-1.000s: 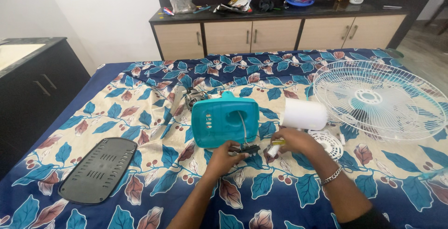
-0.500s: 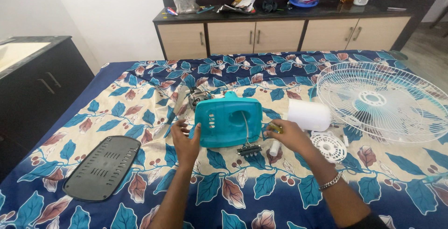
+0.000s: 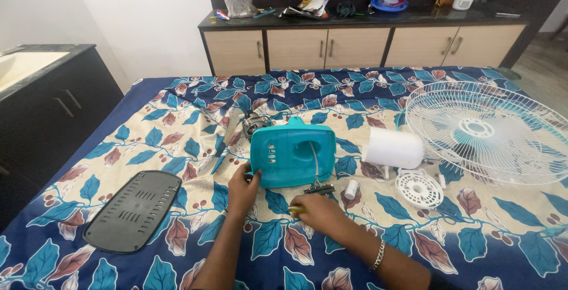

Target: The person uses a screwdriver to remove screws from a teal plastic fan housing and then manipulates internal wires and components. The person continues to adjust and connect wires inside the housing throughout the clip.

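left hand (image 3: 242, 188) is pressed against the lower left corner of the teal fan housing (image 3: 290, 154), which is placed on the bed (image 3: 177, 142); a yellow-handled tool (image 3: 296, 209) is grasped by the right hand (image 3: 316, 212) just below it.

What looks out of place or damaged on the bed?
Nothing damaged, but a fan lies in pieces: teal housing with a wire hanging from it, white guard flat at right, dark grey cover at left. The left hand steadies the housing.

Leaf-print bed (image 3: 177, 124), fan parts (image 3: 293, 154) on top
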